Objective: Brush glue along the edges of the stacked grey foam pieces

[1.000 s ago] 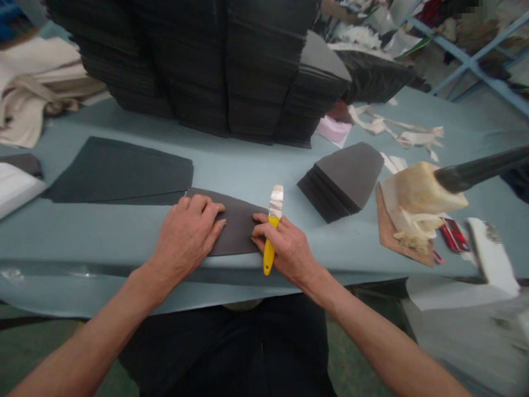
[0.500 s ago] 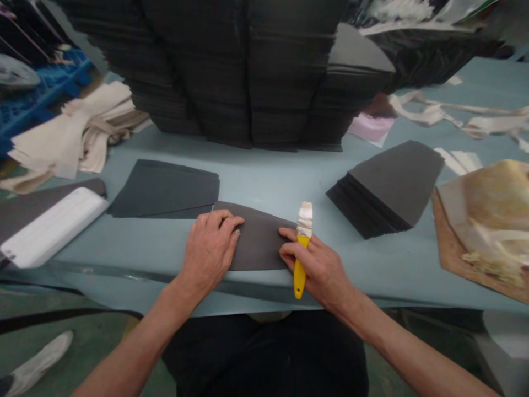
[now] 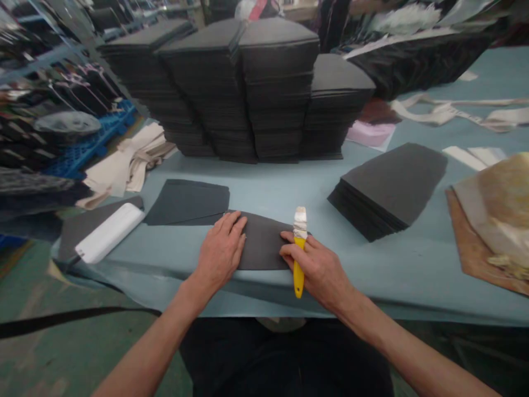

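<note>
A dark grey cut sheet (image 3: 264, 240) lies at the near edge of the blue-grey table (image 3: 273, 190). My left hand (image 3: 221, 251) rests flat on the sheet's left part, fingers stretched out. My right hand (image 3: 316, 267) grips a yellow-handled brush (image 3: 298, 242) whose whitish bristles point away from me, and its index finger touches the sheet's right edge.
Tall stacks of dark sheets (image 3: 248, 82) fill the back of the table. A lower stack (image 3: 388, 187) sits to the right, flat sheets (image 3: 188, 201) to the left. A white block (image 3: 109, 231) lies at the left edge. A glue-crusted board (image 3: 491, 226) sits far right; beige cloth (image 3: 128, 160) lies back left.
The view has tilted up and shifted left, showing the stack tops and shelves. My left fingers have straightened on the sheet. Both hands stay on the sheet and brush.
</note>
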`<control>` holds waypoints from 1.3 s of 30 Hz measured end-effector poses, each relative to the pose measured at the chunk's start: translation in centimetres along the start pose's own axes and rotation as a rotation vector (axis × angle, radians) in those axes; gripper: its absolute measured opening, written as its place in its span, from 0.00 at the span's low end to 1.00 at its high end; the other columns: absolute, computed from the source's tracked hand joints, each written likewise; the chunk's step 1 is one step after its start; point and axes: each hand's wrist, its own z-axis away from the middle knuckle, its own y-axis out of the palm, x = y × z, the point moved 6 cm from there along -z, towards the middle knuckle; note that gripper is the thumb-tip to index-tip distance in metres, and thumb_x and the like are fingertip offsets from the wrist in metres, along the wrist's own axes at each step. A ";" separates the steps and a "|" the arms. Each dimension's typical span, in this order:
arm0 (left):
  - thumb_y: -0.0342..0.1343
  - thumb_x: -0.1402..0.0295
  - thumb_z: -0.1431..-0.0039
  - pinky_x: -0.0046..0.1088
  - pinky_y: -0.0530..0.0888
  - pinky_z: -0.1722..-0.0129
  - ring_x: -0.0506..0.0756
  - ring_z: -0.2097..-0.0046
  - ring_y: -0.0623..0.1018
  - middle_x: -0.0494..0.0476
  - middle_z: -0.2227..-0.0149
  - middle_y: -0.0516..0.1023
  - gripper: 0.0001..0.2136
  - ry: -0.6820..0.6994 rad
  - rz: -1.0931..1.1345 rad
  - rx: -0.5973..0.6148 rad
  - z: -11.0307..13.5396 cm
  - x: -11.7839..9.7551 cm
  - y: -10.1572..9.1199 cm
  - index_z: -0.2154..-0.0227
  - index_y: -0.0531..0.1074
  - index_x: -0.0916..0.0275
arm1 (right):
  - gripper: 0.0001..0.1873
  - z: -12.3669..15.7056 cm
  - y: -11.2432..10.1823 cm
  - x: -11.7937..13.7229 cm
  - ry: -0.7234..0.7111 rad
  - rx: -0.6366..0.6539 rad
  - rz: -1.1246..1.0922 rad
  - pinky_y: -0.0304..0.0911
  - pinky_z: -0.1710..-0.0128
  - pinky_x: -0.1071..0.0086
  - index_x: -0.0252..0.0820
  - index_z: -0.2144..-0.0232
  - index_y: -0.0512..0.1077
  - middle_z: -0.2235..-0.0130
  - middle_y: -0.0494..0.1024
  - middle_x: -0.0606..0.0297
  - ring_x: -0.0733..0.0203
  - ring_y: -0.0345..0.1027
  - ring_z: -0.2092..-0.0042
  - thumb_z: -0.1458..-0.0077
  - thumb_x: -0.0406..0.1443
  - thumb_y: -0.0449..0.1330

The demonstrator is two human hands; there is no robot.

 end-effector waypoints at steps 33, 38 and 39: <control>0.42 0.49 0.41 0.49 0.77 0.46 0.67 0.55 0.80 0.66 0.57 0.81 0.33 -0.461 0.027 -0.001 -4.8 13.7 -5.9 0.44 0.76 0.67 | 0.06 -0.2 0.7 -0.5 0.004 0.035 0.059 0.77 0.53 0.64 0.45 0.56 0.77 0.43 0.85 0.56 0.54 0.80 0.54 0.27 0.33 0.60; 0.35 0.53 0.29 0.39 0.77 0.47 0.61 0.53 0.81 0.62 0.53 0.82 0.30 -0.447 0.070 -0.016 -2.2 13.5 -5.5 0.42 0.73 0.68 | 0.07 0.1 0.5 -0.5 -0.003 0.015 -0.013 0.79 0.51 0.59 0.42 0.58 0.76 0.46 0.86 0.48 0.49 0.83 0.49 0.26 0.32 0.58; 0.34 0.51 0.28 0.39 0.78 0.46 0.61 0.53 0.81 0.61 0.54 0.82 0.30 -0.422 0.098 -0.003 -1.9 13.4 -5.2 0.43 0.74 0.67 | 0.06 0.1 0.4 -0.4 -0.011 0.016 -0.027 0.80 0.51 0.58 0.41 0.58 0.76 0.47 0.86 0.47 0.49 0.83 0.49 0.27 0.32 0.58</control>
